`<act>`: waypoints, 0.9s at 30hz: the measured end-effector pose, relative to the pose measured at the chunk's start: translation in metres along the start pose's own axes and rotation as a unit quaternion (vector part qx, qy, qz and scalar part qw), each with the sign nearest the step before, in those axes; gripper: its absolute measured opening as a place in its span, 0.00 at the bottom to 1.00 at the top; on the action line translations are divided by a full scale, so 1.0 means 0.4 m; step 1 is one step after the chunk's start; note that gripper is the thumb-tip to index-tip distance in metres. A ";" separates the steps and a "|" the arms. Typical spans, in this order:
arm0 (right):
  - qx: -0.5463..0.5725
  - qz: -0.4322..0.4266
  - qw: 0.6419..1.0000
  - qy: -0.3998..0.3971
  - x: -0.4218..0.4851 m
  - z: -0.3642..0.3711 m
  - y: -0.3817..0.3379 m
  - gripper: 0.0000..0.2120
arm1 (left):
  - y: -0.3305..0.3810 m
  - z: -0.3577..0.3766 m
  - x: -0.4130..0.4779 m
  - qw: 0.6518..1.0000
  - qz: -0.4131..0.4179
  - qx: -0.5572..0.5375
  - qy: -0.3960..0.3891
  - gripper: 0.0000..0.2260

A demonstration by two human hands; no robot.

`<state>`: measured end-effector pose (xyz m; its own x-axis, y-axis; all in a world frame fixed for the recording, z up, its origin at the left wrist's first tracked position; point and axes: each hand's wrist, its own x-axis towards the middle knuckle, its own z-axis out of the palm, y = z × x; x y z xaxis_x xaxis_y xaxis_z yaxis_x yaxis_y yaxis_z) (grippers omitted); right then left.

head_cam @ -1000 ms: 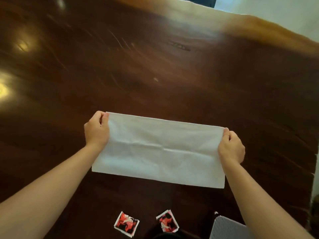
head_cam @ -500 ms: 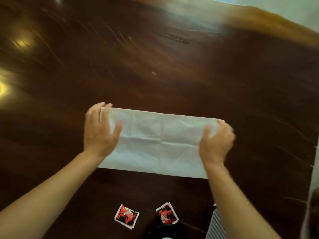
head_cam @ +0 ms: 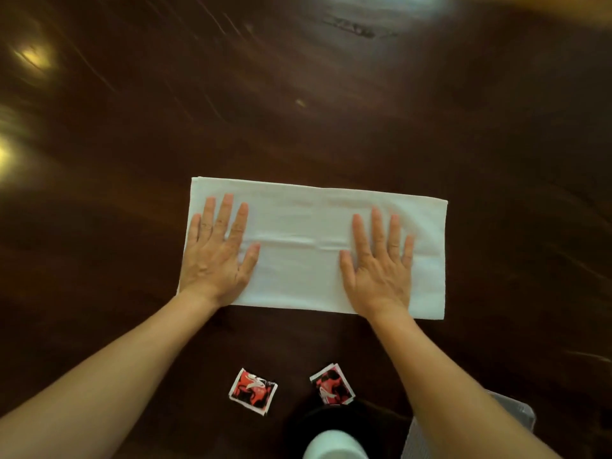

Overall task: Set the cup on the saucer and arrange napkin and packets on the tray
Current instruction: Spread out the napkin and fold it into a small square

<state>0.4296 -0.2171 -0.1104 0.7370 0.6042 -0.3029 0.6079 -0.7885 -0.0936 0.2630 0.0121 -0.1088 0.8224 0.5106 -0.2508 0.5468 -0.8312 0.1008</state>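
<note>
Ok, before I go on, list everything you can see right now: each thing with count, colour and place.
napkin: one, white, folded into a long rectangle, flat on the table at centre
packets: two, red, black and white, on the table nearer than the napkin; the second lies right of the first, apart from it
cup: one, white, bottom edge, only its top shows
dark round thing: one, black, around the cup, possibly the saucer; cannot tell
grey ribbed thing: one, bottom right, mostly hidden by the right forearm
table: one, dark brown wood, glossy
left hand: flat, palm down on the napkin's left end
right hand: flat, palm down on the napkin's right half
</note>
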 end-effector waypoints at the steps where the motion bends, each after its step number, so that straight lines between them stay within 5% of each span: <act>1: -0.002 0.027 1.000 -0.001 -0.006 -0.008 0.055 0.32 | -0.003 0.000 -0.001 1.000 0.003 0.004 -0.002 0.33; 5: -0.009 0.092 0.996 -0.013 -0.018 -0.034 0.218 0.31 | -0.021 0.000 -0.005 1.000 0.021 0.003 -0.004 0.35; 10: -0.025 0.069 0.997 -0.038 0.010 -0.067 0.235 0.30 | -0.005 0.003 -0.027 1.000 -0.015 0.001 -0.004 0.35; 17: -0.044 0.024 0.996 -0.071 0.269 -0.195 0.170 0.29 | 0.143 0.031 -0.163 0.976 -0.209 -0.061 -0.027 0.35; 21: 0.127 0.056 0.990 0.040 0.223 -0.213 0.028 0.31 | 0.266 -0.002 -0.204 0.937 -0.293 -0.157 -0.109 0.39; 25: 0.257 0.116 0.952 0.117 -0.013 -0.155 -0.047 0.25 | 0.361 -0.095 -0.235 0.933 -0.247 -0.200 -0.167 0.38; 27: 0.300 0.176 0.931 0.105 -0.122 -0.121 -0.044 0.23 | 0.351 -0.142 -0.194 0.954 -0.158 -0.235 -0.104 0.30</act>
<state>0.3973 -0.2269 -0.0481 0.9398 0.2545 -0.2282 0.0887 -0.8263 -0.5561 0.2847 -0.1318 -0.0205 0.5831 0.6234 -0.5209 0.8120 -0.4285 0.3963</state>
